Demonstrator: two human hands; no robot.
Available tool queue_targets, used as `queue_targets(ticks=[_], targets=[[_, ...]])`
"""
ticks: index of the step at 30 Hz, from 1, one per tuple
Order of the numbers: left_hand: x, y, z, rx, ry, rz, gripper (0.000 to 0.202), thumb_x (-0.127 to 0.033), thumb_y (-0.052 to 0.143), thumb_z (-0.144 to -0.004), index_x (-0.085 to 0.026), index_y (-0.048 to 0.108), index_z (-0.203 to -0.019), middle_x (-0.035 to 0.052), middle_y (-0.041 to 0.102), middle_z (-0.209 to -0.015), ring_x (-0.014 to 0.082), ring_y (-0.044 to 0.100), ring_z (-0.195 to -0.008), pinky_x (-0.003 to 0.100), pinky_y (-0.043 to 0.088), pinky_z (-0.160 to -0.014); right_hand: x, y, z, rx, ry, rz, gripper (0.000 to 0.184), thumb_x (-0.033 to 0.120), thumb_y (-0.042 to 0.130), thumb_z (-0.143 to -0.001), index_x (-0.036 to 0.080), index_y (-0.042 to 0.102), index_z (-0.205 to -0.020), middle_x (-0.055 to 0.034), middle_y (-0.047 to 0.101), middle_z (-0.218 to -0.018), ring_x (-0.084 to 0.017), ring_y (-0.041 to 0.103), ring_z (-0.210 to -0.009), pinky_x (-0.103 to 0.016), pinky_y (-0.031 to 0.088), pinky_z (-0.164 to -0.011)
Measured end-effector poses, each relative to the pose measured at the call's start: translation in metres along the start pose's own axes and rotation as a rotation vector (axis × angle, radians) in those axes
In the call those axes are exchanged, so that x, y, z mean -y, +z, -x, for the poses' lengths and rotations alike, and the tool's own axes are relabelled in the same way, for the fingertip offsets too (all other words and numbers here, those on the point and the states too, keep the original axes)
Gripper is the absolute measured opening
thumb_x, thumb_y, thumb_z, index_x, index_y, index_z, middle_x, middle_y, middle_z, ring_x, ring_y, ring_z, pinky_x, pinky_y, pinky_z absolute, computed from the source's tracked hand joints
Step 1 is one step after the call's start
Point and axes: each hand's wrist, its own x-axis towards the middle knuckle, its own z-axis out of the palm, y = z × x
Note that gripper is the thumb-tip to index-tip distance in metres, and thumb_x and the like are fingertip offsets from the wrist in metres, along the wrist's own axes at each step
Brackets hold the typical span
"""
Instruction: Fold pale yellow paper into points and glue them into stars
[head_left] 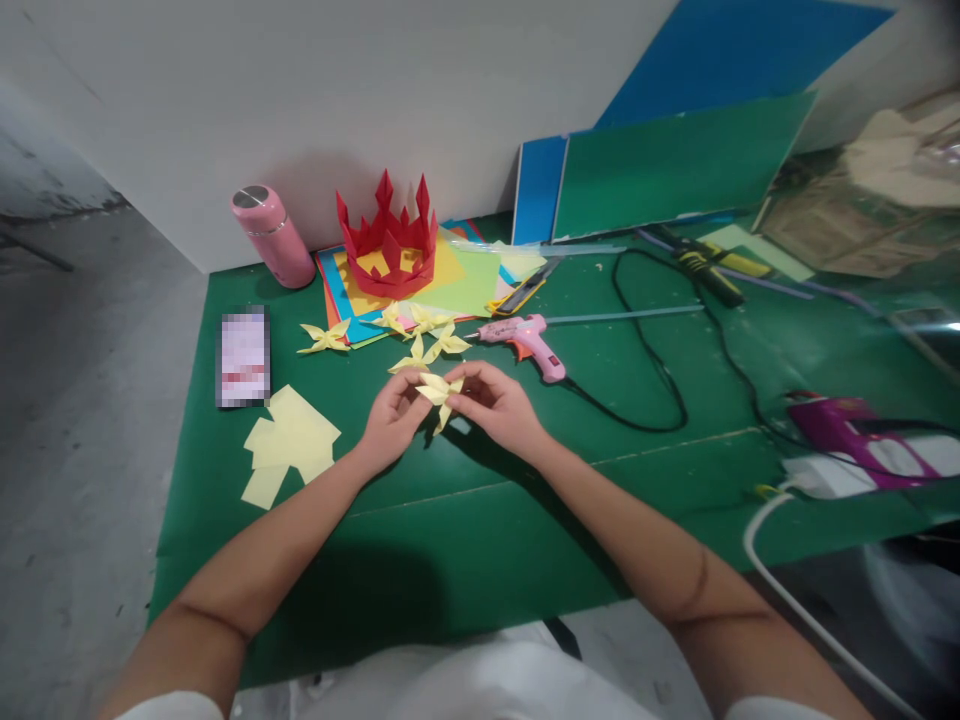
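Between my two hands is a pale yellow folded paper flower (441,390) with pointed petals. My left hand (396,412) pinches it from the left, while my right hand (499,402) grips its right side with thumb and fingers. Just beyond them lie several similar yellow paper flowers (325,337). A pink glue gun (534,342) rests on its side to the right of the flowers, a clear glue stick (622,316) behind it. Left of my left hand, loose pale yellow paper pieces (292,440) overlap on the green table (420,530).
A red paper crown (390,255) stands on stacked coloured paper (480,280). Behind are a pink bottle (274,238) and green board (682,165). A phone-sized item (244,358) lies left. Cutter (525,287), black cable (637,425), pliers-like tool (709,270) and power strip (832,475) lie right.
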Motion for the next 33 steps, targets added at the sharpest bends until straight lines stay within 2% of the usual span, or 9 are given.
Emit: queue_targets(ticks=[10, 17, 26, 33], targets=[[0.0036, -0.0034, -0.0026, -0.029, 0.094, -0.047, 0.023, -0.041, 0.064, -0.080, -0.019, 0.057, -0.086, 0.0043, 0.059, -0.091, 0.0153, 0.058, -0.087, 0.032, 0.048, -0.082, -0.0035, -0.0010, 0.0009, -0.023, -0.068, 0.090, 0.021, 0.035, 0.068, -0.078, 0.023, 0.062, -0.093, -0.0014, 0.055, -0.089, -0.010, 0.052, -0.068, -0.027, 0.052, -0.065], [0.0034, -0.0031, -0.0029, -0.016, 0.082, -0.048, 0.021, -0.041, 0.063, -0.081, -0.021, 0.057, -0.086, 0.0031, 0.058, -0.089, 0.0150, 0.056, -0.084, 0.032, 0.047, -0.080, -0.0034, -0.0006, 0.0014, -0.002, -0.099, 0.112, 0.019, 0.035, 0.065, -0.080, 0.023, 0.061, -0.095, -0.0020, 0.056, -0.092, -0.010, 0.053, -0.070, -0.027, 0.053, -0.066], [0.0032, -0.0035, -0.0048, 0.032, 0.022, -0.027, 0.027, -0.048, 0.060, -0.081, -0.022, 0.055, -0.086, 0.0025, 0.057, -0.088, 0.0154, 0.055, -0.082, 0.032, 0.047, -0.077, -0.0016, 0.0006, 0.0031, 0.018, -0.090, 0.120, 0.021, 0.036, 0.065, -0.080, 0.024, 0.061, -0.097, -0.0025, 0.057, -0.093, -0.011, 0.054, -0.072, -0.029, 0.053, -0.068], [0.0015, -0.0040, -0.0049, 0.023, 0.004, -0.011, 0.027, -0.049, 0.062, -0.079, -0.023, 0.056, -0.083, 0.0020, 0.057, -0.086, 0.0153, 0.056, -0.081, 0.033, 0.047, -0.077, -0.0031, 0.0001, 0.0026, 0.023, -0.085, 0.122, 0.022, 0.036, 0.065, -0.080, 0.024, 0.061, -0.098, -0.0026, 0.057, -0.094, -0.011, 0.054, -0.072, -0.030, 0.054, -0.069]])
